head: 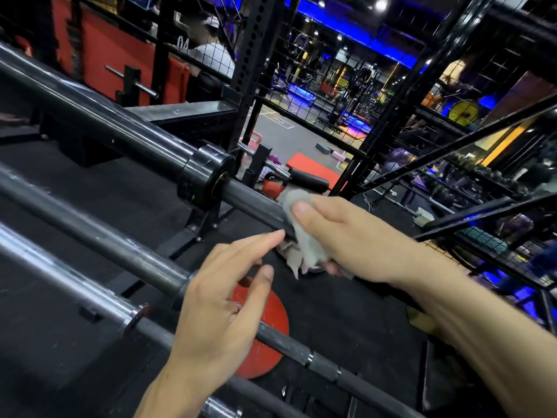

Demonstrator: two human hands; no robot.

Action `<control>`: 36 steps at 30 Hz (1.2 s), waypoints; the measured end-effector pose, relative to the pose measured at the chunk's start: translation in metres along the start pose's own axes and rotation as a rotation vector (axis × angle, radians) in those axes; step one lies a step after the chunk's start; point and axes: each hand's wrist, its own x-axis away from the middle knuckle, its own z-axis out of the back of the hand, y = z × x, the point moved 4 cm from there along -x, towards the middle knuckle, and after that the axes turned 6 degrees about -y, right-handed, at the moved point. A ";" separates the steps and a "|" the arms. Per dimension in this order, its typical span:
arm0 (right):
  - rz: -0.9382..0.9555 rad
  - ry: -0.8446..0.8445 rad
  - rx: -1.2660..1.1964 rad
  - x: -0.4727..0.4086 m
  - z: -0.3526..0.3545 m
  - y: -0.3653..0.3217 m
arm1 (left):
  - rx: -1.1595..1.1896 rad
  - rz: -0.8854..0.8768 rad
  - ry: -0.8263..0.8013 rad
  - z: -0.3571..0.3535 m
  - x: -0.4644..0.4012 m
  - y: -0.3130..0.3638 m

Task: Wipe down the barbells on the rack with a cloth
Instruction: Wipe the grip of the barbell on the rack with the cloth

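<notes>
Three dark steel barbells lie side by side, running from upper left to lower right. On the top barbell, just right of its black collar, my right hand grips the shaft through a pale grey cloth. The cloth wraps the bar, and its ragged end hangs below my fingers. My left hand hovers with fingers spread and relaxed over the middle barbell, its fingertip close to the cloth, holding nothing. The lowest barbell runs under my left wrist.
A red weight plate lies flat on the black rubber floor beneath the bars. A black perforated rack upright and wire-mesh panels stand behind. A red kettlebell and red bench pad sit beyond. A person sits at the far upper left.
</notes>
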 end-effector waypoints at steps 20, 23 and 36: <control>-0.026 0.229 0.085 0.006 0.022 -0.011 | 0.050 0.100 0.003 0.003 0.002 0.000; 0.122 0.307 0.184 0.040 0.018 -0.009 | 0.099 0.139 0.018 0.006 0.003 0.000; 0.166 0.295 0.995 0.026 -0.052 -0.019 | 0.313 0.180 0.032 0.006 -0.001 -0.007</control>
